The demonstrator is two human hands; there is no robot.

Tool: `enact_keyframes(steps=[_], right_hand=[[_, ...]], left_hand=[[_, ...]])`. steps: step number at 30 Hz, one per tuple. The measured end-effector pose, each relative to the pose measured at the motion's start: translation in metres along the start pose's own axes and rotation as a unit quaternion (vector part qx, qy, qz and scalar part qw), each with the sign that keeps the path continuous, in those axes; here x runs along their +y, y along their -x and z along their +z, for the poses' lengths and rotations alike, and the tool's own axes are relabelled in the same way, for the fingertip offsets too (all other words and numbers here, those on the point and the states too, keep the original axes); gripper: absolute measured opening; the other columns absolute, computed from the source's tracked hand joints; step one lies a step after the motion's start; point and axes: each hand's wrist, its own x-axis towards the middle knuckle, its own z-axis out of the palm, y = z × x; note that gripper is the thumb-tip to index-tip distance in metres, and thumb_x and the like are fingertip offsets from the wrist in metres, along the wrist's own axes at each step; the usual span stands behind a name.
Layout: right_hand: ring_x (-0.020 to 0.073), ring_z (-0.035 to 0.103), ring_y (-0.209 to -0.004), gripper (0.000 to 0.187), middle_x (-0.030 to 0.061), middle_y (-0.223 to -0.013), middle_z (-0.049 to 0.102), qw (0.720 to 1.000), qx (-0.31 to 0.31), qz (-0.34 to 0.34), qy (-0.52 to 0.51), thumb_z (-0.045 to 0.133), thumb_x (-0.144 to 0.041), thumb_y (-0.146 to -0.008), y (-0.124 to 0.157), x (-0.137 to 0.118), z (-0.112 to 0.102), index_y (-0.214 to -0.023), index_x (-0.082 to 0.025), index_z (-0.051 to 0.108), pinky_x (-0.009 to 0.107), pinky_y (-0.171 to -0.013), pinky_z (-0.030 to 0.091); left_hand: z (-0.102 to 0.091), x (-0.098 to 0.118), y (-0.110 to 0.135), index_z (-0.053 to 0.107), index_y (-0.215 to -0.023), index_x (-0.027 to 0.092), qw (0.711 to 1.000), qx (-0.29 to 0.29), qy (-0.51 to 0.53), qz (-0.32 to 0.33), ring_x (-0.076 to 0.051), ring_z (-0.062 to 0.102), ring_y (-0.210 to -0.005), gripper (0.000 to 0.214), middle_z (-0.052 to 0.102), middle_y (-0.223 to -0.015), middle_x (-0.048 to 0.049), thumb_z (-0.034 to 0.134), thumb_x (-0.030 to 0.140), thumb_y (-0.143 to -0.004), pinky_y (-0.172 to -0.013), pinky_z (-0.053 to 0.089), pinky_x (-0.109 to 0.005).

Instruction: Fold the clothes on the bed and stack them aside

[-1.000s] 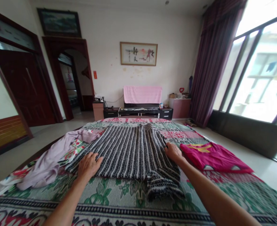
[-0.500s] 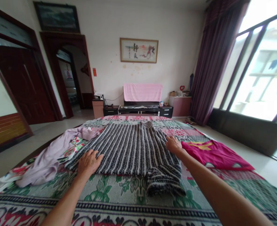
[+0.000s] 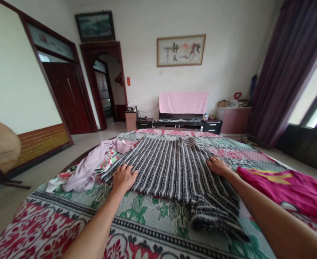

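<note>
A black-and-white striped knit sweater (image 3: 165, 169) lies spread over a patterned bed cover (image 3: 137, 212). One sleeve is folded at its near right corner. My left hand (image 3: 124, 177) rests on the garment's left edge, fingers stretched out and slightly apart. On the opposite edge, my right hand (image 3: 218, 166) lies with its fingers extended on the knit. Neither hand grips anything that I can see. Left of the sweater are a crumpled pale lilac garment (image 3: 84, 169) and a white floral cloth (image 3: 110, 160). To the right lies a magenta garment (image 3: 290, 190) with a yellow patch.
Beyond the bed stands a low black cabinet (image 3: 212, 127), with a pink cloth (image 3: 184, 103) draped over something on it. A purple curtain (image 3: 285, 72) hangs at the right by the window. A round wooden board (image 3: 2, 144) stands at far left.
The view has turned to the left, so everything sits further right and the round wooden board has come into sight. Both hands stay on the sweater's two edges, and the sweater lies much as before.
</note>
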Motion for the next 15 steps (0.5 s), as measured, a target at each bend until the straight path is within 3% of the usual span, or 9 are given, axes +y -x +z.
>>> enact_keyframes(steps=[2,6,9,11,15], right_hand=[[0.0328,0.051,-0.116,0.039,0.0156,-0.129,0.055,1.0,0.0,-0.028,0.004,0.041,-0.033,-0.085,0.009,-0.001,-0.003,-0.113,-0.015,0.061,0.05,-0.096,0.039],[0.0286,0.053,-0.118,0.04,0.0134,-0.132,0.054,0.991,0.067,-0.112,-0.018,0.044,-0.031,-0.084,0.043,-0.022,-0.005,-0.118,-0.016,0.059,0.042,-0.098,0.04],[0.0234,0.056,-0.114,0.037,0.0104,-0.126,0.059,0.976,0.05,-0.2,-0.067,0.043,-0.033,-0.085,0.072,-0.047,-0.001,-0.114,-0.018,0.06,0.036,-0.098,0.041],[0.0229,0.059,-0.11,0.034,0.0089,-0.122,0.062,0.969,0.028,-0.232,-0.086,0.043,-0.035,-0.085,0.086,-0.06,0.003,-0.108,-0.019,0.063,0.036,-0.097,0.042],[0.0232,0.056,-0.116,0.034,0.01,-0.126,0.061,0.963,0.057,-0.241,-0.106,0.043,-0.037,-0.087,0.098,-0.067,0.012,-0.105,-0.019,0.065,0.038,-0.102,0.039]], left_hand=[[-0.002,0.001,0.0,0.064,-0.113,0.023,1.0,-0.001,0.004,-0.01,-0.03,0.046,-0.115,0.042,0.057,-0.121,-0.01,0.045,0.048,-0.085,-0.092,0.039,-0.042],[-0.004,0.003,0.001,0.063,-0.114,0.022,1.0,-0.003,0.01,-0.018,-0.03,0.045,-0.116,0.043,0.057,-0.121,-0.0104,0.047,0.048,-0.084,-0.093,0.038,-0.043],[-0.002,0.003,0.003,0.062,-0.115,0.02,1.0,0.007,0.019,-0.013,-0.03,0.046,-0.116,0.043,0.057,-0.122,-0.011,0.047,0.046,-0.084,-0.093,0.038,-0.043],[0.0,0.001,0.002,0.061,-0.118,0.018,0.999,0.019,0.034,-0.013,-0.028,0.049,-0.116,0.044,0.058,-0.121,-0.0119,0.047,0.043,-0.085,-0.093,0.039,-0.04],[0.001,-0.009,-0.015,0.062,-0.115,0.015,0.997,0.054,0.055,-0.026,-0.022,0.056,-0.109,0.037,0.063,-0.115,-0.0119,0.043,0.029,-0.087,-0.095,0.04,-0.032]])
